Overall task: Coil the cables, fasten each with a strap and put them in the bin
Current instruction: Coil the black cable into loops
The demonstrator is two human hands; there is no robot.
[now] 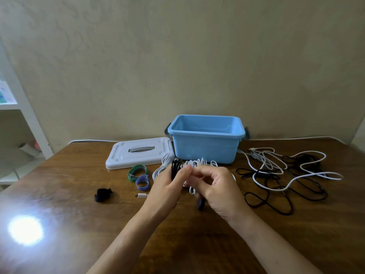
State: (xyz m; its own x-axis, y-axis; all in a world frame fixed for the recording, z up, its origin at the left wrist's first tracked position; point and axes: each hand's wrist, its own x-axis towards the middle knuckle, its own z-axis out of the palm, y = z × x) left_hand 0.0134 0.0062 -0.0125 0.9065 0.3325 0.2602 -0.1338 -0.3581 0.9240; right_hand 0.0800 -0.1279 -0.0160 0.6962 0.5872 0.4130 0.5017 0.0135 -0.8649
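Observation:
My left hand [167,186] grips a small coil of black cable [175,167], its loops sticking up above the fingers. My right hand [215,186] pinches a strap at the coil, and a dark strap end [200,203] hangs below that hand. White coiled cable [199,163] lies on the table behind both hands. The blue bin [206,135] stands open at the back of the table. A tangle of black and white cables [282,175] lies loose to the right. Green [136,172], purple [142,181] and black [103,194] straps lie to the left.
The bin's white lid [138,153] lies flat left of the bin. A white plug [141,195] lies near my left wrist. A white shelf unit [21,115] stands at the far left. Bright glare [25,230] shows on the brown wooden table [69,224].

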